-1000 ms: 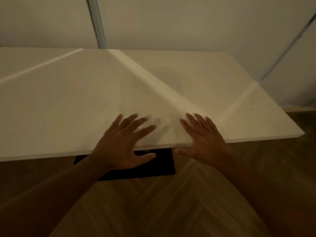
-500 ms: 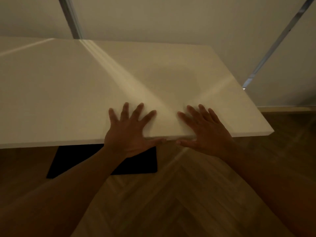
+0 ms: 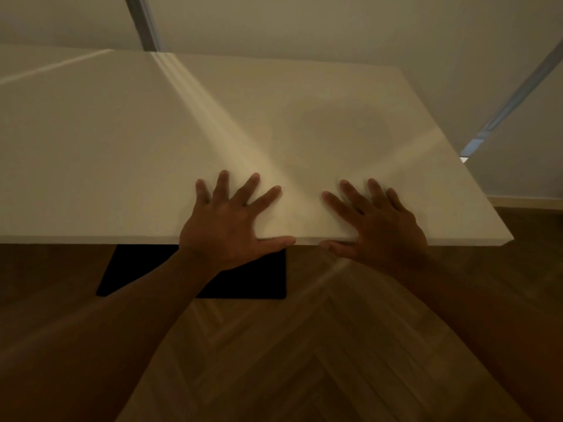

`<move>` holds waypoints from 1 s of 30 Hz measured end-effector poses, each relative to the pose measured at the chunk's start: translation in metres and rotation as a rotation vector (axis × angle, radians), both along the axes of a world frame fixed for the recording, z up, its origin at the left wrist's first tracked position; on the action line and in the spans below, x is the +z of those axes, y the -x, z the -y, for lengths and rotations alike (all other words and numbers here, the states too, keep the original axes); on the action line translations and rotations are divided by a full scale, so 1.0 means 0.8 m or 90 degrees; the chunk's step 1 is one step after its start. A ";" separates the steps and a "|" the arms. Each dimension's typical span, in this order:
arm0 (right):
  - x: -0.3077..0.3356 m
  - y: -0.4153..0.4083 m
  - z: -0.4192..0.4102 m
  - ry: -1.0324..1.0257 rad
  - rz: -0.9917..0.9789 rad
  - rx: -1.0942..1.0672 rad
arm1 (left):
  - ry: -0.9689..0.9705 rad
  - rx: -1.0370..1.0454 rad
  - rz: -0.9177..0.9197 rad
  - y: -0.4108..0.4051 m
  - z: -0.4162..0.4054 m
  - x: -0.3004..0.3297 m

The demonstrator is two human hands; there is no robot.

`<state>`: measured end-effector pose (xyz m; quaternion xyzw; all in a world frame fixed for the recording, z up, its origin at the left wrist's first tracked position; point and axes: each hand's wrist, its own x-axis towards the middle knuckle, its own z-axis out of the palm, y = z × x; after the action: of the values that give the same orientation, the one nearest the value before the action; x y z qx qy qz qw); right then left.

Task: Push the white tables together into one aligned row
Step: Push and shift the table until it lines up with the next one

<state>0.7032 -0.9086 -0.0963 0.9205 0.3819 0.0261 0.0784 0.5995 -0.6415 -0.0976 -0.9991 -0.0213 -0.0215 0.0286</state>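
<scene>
Both hands were found spread flat on the white table (image 3: 152, 153) at its near edge: the left hand (image 3: 227, 228) and the right hand (image 3: 384, 228) lay fingers splayed on top, thumbs hooked along the rim, nothing enclosed. The far edge was set close to the wall (image 3: 304, 22). Open wooden floor (image 3: 304, 360) was noted beyond the right corner; a black base plate (image 3: 253, 281) was seen beneath.

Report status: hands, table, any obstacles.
Left hand and right hand flat, fingers spread, on white table near edge. Thumbs under rim. No obstacle seen on tabletop.
</scene>
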 end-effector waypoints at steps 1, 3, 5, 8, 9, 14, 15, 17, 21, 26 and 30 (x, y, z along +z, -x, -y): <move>0.001 -0.009 0.001 -0.003 0.002 -0.002 | -0.002 0.001 0.001 -0.009 0.002 0.000; 0.001 -0.029 0.000 0.005 0.009 0.002 | -0.005 0.008 0.002 -0.024 0.005 0.000; -0.001 -0.041 0.002 0.011 0.015 0.001 | -0.004 0.011 0.006 -0.034 0.007 -0.002; -0.003 -0.046 0.002 0.000 0.024 0.004 | -0.011 0.016 0.001 -0.040 0.010 -0.003; -0.003 -0.045 0.002 -0.004 0.021 0.003 | -0.013 0.018 0.000 -0.039 0.010 -0.003; 0.001 -0.042 0.003 -0.034 0.000 -0.008 | -0.013 0.015 0.006 -0.039 0.010 -0.002; 0.002 -0.042 0.003 -0.037 -0.006 -0.011 | -0.018 0.012 0.008 -0.039 0.010 -0.002; 0.003 -0.038 0.002 -0.041 -0.014 -0.015 | -0.018 0.009 0.012 -0.038 0.011 -0.003; 0.002 -0.012 -0.020 -0.066 -0.037 -0.089 | 0.036 0.016 -0.009 -0.037 0.013 0.000; -0.008 0.056 -0.082 -0.087 -0.037 -0.107 | 0.113 -0.070 -0.055 -0.022 -0.006 0.013; 0.006 0.099 -0.195 -0.083 -0.067 0.019 | 0.143 -0.103 0.014 0.042 -0.125 0.010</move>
<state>0.6239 -0.7525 -0.0916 0.9179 0.3969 0.0037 -0.0021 0.5663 -0.5412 -0.0898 -0.9942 0.0565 -0.0325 -0.0852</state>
